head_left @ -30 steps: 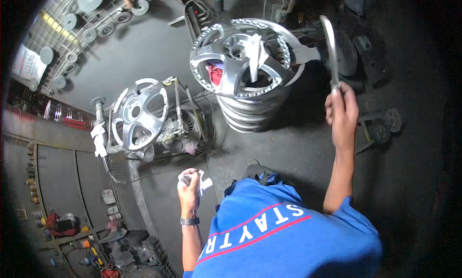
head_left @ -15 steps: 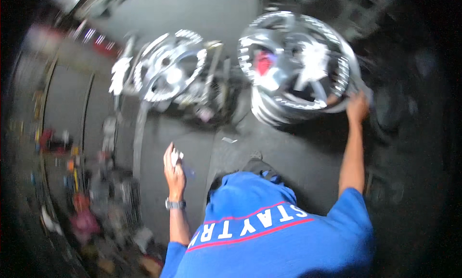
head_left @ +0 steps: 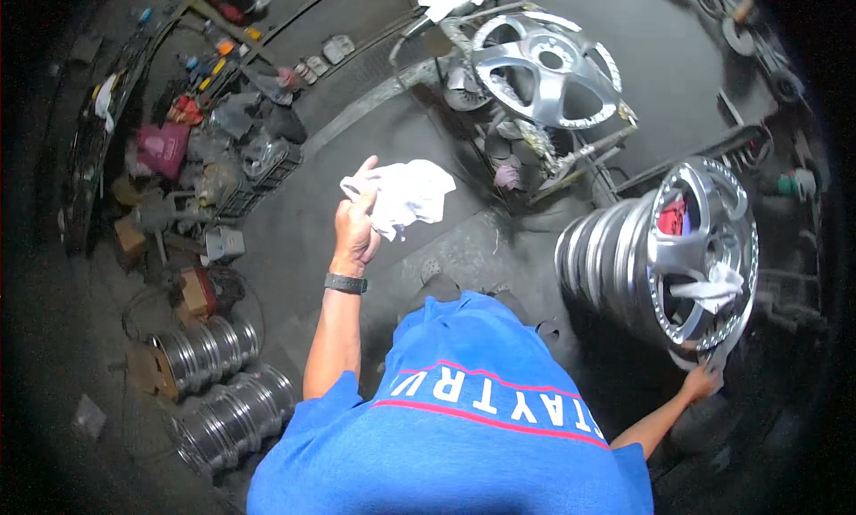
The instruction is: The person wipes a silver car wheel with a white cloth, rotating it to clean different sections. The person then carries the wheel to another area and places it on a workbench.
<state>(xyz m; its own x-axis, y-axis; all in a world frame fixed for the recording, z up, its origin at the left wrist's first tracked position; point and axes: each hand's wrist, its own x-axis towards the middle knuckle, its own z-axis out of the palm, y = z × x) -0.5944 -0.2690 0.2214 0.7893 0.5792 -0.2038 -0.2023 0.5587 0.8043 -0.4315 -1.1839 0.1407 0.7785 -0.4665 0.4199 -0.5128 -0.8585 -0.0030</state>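
Note:
My left hand (head_left: pixel 355 234) pinches a crumpled white cloth (head_left: pixel 419 194) above the floor, well apart from the wheels. On the right, my right hand (head_left: pixel 703 381) is closed at the lower edge of the top alloy wheel rim (head_left: pixel 724 191). A pale grey strip runs from these fingers along the rim's edge; whether it is cloth or metal I cannot tell. That polished five-spoke rim tops a stack of silver wheel rims (head_left: pixel 596 256). Another white cloth (head_left: pixel 711 289) lies across its spokes, and a red item (head_left: pixel 673 216) shows between two spokes.
Another polished alloy wheel (head_left: pixel 548 94) sits on a metal frame (head_left: pixel 584 163) ahead. Two rows of silver rims (head_left: pixel 209 353) lie at the lower left. Bags, a black crate (head_left: pixel 259 183) and a small white bin (head_left: pixel 225 244) crowd the left side.
The view has swung left, so the wheels sit further right. The cloth in my left hand now shows spread out. My right hand stays at the top rim's edge.

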